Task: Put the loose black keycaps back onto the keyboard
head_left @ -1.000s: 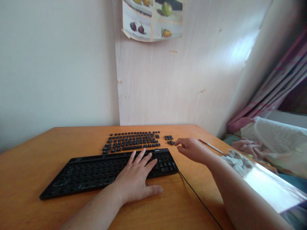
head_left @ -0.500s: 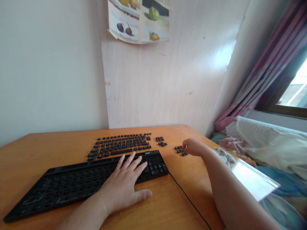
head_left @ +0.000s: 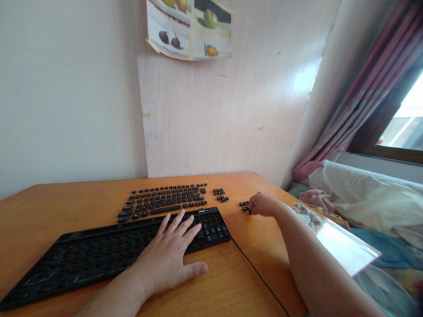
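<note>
A black keyboard (head_left: 89, 253) lies across the front of the table, most of its key positions without caps and several caps fitted at its right end. My left hand (head_left: 173, 246) rests on it with fingers spread, holding nothing. Over at the right, my right hand (head_left: 262, 204) reaches down to a small group of loose keycaps (head_left: 244, 205), its fingers bent together at them. Whether a cap is between those fingertips is hidden. Behind the keyboard, rows of loose keycaps (head_left: 168, 197) are laid out, with two smaller clusters (head_left: 220, 195) to their right.
The wooden table (head_left: 244, 273) meets the wall at the back. A black cable (head_left: 259, 275) runs from the keyboard towards the front edge. Right of my arm are a crumpled cloth (head_left: 307, 215) and a shiny white sheet (head_left: 346, 246). Bedding (head_left: 363, 193) lies beyond.
My right hand stays at the right-hand keycap group, its fingers shifted slightly lower over the caps. My left hand keeps its place on the keyboard. The view has turned slightly.
</note>
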`<state>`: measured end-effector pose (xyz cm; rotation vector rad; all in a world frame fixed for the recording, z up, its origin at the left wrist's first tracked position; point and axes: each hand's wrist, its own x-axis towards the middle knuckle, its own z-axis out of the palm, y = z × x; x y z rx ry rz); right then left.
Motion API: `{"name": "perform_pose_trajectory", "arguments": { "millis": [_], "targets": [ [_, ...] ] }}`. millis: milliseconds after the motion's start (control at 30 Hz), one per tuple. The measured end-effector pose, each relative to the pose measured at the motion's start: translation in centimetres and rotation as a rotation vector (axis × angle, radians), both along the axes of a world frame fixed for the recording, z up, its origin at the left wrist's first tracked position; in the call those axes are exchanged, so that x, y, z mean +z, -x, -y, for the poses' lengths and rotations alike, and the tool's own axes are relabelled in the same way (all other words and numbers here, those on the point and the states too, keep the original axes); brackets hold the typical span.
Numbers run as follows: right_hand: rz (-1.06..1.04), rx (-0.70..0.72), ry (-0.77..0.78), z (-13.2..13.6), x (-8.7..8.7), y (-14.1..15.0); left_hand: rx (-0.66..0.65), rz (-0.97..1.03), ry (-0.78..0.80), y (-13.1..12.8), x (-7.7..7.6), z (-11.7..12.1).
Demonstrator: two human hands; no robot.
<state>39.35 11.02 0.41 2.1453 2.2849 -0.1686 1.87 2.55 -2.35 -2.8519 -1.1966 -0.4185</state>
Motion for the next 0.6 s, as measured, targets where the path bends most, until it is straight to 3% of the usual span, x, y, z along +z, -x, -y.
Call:
{"name": "perform_pose_trajectory", "arguments": {
  "millis": [600],
  "targets": [
    [0.002, 0.090, 0.041, 1.7, 1.2, 2.6, 0.020, -0.040, 0.014, -0.4, 0.8, 0.5]
  ]
}}
